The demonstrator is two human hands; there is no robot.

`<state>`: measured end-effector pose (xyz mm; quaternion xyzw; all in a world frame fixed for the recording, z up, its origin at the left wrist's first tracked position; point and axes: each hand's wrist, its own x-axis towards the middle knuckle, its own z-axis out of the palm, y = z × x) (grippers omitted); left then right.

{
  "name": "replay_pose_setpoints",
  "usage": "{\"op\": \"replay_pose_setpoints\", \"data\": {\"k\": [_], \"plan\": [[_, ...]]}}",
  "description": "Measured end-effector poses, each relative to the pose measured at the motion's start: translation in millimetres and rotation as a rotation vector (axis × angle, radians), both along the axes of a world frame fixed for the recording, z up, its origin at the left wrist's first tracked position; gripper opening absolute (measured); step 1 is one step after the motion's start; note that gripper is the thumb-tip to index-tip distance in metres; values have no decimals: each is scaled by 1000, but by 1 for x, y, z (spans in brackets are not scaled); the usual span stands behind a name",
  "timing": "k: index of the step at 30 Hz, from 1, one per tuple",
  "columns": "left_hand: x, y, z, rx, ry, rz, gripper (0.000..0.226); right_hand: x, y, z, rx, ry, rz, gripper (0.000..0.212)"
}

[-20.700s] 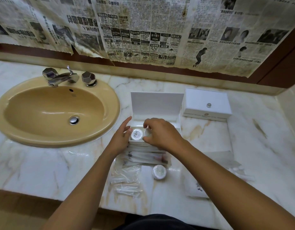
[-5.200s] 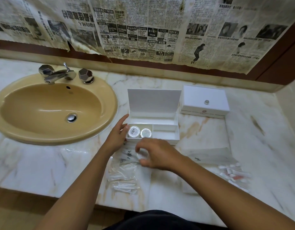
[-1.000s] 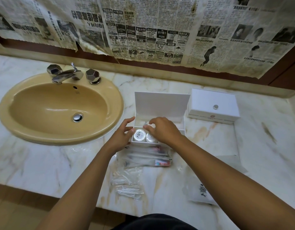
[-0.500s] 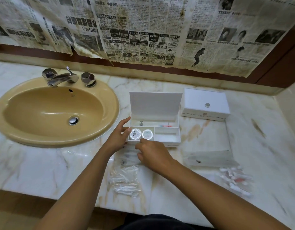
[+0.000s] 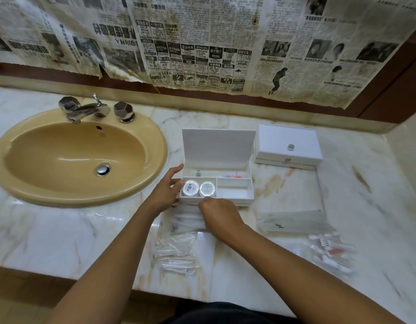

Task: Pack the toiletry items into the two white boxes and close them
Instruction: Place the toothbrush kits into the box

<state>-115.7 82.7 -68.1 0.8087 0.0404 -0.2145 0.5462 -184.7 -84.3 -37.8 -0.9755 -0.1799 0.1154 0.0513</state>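
— What are the hands doing?

— The left hand (image 5: pixel 166 191) rests with straight fingers on the left side of the open white box (image 5: pixel 217 183), I think to keep it from sliding. The right hand (image 5: pixel 219 212) is curled over a blurry clear packet (image 5: pixel 186 218) just in front of the box. I cannot tell if it is gripping it.

— What is inside the box?

— Two little round tins (image 5: pixel 198 188) sit side by side in the front left part. The front right part is bare. Something thin lies in the back part.

— And the rest?

— The closed white box (image 5: pixel 287 146) with a tiny round knob sits beside it. Crinkly packets (image 5: pixel 176 256) wait on the smooth marble desk (image 5: pixel 61 230), near the yellow sink (image 5: pixel 155 136).
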Motion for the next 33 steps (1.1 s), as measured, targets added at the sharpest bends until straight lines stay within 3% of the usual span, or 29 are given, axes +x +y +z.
{"op": "replay_pose_setpoints", "data": {"k": [10,16,21,24,33], "plan": [[4,2,-1,-21,32,0,41,4,1,5,-8,47,-20,20],[9,6,3,-6,60,-35,40,12,3,25,28,-18,-47,14],[12,8,6,-5,60,-39,36,26,-12,43,25,-44,-138,30],[12,8,7,17,46,-48,35,39,-23,55,60,-75,-198,6],[13,10,3,-17,77,-23,32,65,-42,69,129,-114,-307,7]]}}
